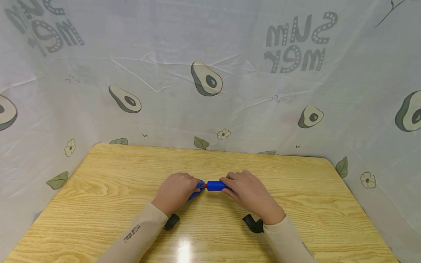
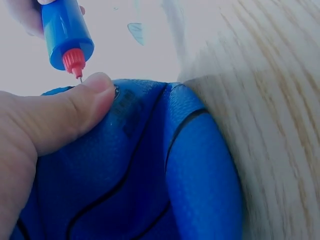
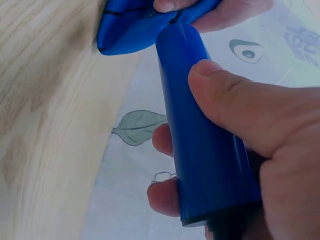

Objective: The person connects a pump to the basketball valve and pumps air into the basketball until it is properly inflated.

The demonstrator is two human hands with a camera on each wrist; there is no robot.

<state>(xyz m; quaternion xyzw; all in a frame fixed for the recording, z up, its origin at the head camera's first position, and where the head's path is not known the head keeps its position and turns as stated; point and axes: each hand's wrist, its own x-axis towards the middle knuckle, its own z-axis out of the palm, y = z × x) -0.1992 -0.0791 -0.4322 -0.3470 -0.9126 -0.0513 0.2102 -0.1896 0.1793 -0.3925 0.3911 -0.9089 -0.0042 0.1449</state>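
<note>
Fingers point(image 3: 164, 199) on the right hand point(image 1: 251, 193) are curling round a blue pump point(image 1: 215, 186); the left hand point(image 1: 177, 191) is pinching a floppy blue ball point(image 2: 145, 160), just below the head view's middle, probably so the needle point(image 2: 81, 79) is lining up.

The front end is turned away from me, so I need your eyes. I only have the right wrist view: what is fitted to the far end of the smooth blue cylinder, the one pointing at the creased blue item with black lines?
Observer: In the left wrist view, the blue cylinder carries a small, ribbed red nozzle at that end.
Operator: Does anything stick out of it?
Observer: Yes, a thin, straight pin; it disappears at the left thumb, so I can't tell how far it goes.
Operator: Is the blue item marked near that thumb?
Observer: Yes, a dark, blurred printed marking lies just past the thumb's tip.
</note>
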